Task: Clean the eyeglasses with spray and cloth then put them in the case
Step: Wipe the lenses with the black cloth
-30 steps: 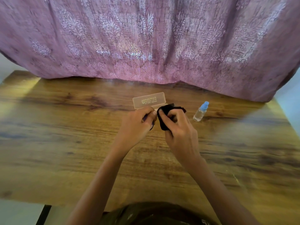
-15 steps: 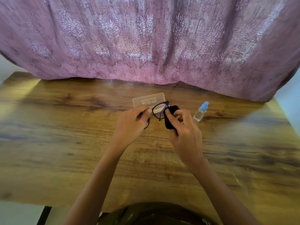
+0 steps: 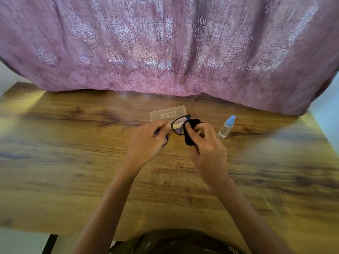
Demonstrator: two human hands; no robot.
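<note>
your left hand (image 3: 149,138) pinches the glasses (image 3: 178,125) steady by one side so your right hand (image 3: 205,143), gripping the cloth (image 3: 191,132), can rub the free lens.

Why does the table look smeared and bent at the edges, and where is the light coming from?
Head view: the wide lens bows the table and curtain outward; the wood grain is soft and streaked toward the sides, while the glasses, cloth and spray bottle near the middle are sharper. Daylight glows through the curtain, leaving bright patches at the table's far corners.
</note>
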